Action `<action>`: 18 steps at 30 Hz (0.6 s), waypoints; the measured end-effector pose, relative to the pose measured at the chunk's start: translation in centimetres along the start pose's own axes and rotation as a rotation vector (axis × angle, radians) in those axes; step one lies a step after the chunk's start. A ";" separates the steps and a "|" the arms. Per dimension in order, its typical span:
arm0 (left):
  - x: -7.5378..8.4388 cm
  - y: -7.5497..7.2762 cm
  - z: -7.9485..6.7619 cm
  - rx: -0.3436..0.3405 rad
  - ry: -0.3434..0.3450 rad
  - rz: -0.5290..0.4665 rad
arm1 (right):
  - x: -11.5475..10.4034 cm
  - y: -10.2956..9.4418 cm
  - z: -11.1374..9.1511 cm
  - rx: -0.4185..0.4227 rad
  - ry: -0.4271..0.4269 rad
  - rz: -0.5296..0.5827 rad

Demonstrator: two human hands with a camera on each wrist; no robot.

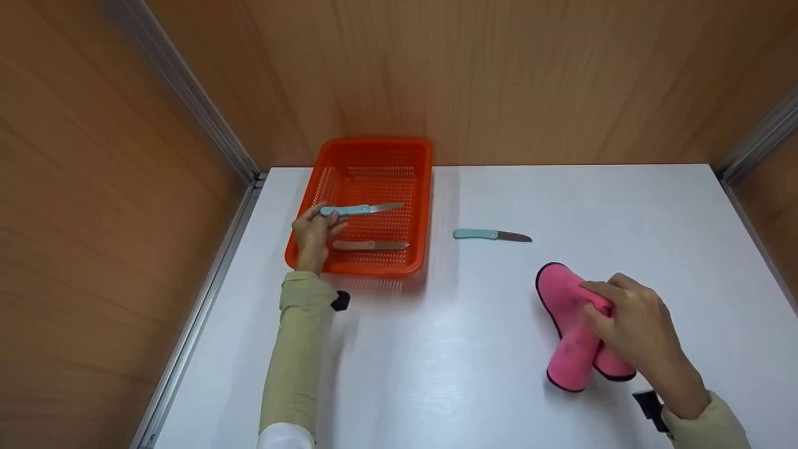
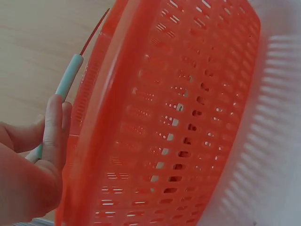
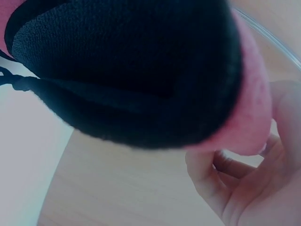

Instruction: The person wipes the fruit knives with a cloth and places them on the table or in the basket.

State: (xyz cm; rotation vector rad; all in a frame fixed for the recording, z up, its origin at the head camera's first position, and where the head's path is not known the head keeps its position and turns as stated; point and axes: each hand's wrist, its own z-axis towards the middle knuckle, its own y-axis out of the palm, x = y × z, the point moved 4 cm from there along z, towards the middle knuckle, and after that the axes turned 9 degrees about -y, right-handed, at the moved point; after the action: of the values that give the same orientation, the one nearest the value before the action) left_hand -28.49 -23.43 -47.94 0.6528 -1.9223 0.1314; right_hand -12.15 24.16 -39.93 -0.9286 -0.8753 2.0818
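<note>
My left hand (image 1: 313, 237) holds a small knife (image 1: 354, 211) by its light blue handle, above the orange basket (image 1: 426, 187). The blade points right; in the left wrist view this knife (image 2: 70, 75) shows above the basket's rim. Inside the basket lies another knife (image 1: 361, 246) with a pale brownish handle. On the white table to the right rests a knife (image 1: 477, 234) with a light blue handle and a dark brownish blade. At the right, my right hand (image 1: 636, 318) pinches a pink soft fabric item (image 1: 570, 349) with black edging and a dark lining.
The white table (image 1: 449, 374) meets a wooden panel (image 1: 530, 81) at the back. Another wooden panel (image 1: 93, 218), edged with a metal rail, stands on the left, and one more (image 1: 770, 193) on the right. The basket stands close to the back panel.
</note>
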 end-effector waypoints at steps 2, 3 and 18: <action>0.0 0.2 0.4 0.013 -0.038 0.008 | 0.1 0.0 -0.1 -0.011 0.010 0.000; -0.1 0.3 0.5 0.017 -0.054 0.008 | 0.1 -0.1 -0.1 -0.016 0.013 0.000; -1.3 0.9 1.6 0.101 -0.241 0.219 | 0.5 -0.4 -1.1 -0.042 0.044 -0.011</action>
State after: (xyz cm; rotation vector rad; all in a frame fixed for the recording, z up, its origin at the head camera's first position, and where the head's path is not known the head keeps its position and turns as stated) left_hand -29.81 -22.80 -49.62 0.5420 -2.2298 0.3010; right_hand -11.41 25.03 -40.36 -0.9862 -0.9027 2.0332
